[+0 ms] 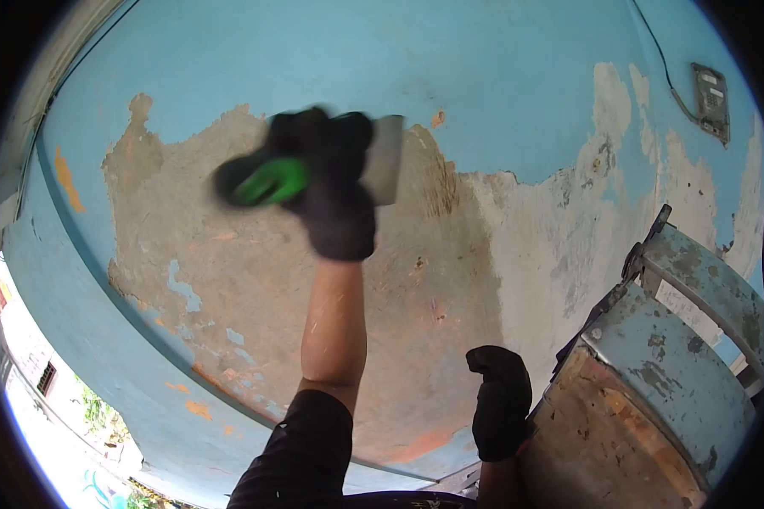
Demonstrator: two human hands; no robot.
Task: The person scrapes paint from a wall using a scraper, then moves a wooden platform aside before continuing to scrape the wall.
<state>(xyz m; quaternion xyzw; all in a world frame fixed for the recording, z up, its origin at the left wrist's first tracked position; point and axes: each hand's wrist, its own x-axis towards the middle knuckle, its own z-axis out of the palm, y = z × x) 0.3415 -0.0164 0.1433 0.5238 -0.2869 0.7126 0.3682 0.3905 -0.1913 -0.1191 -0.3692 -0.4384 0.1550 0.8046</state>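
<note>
My left hand [335, 170], in a black glove and blurred by motion, is raised at the wall [382, 314]. It is closed around a scraper with a green-and-black handle [273, 182]. The flat metal blade [388, 161] sticks out to the right of the glove, overlapping the top edge of a bare grey-brown patch. Blue paint surrounds that patch with a ragged border. Lower right, my right hand [499, 403], also gloved in black, hangs in front of the wall with its fingers loosely bent and nothing in them.
Close to my right hand stands a worn blue-and-brown chair [654, 373] with chipped paint. A grey wall box [710, 103] with a cable is fixed at upper right. Whitish scraped plaster [539, 246] spreads across the right side. Bright outdoor ground shows at lower left.
</note>
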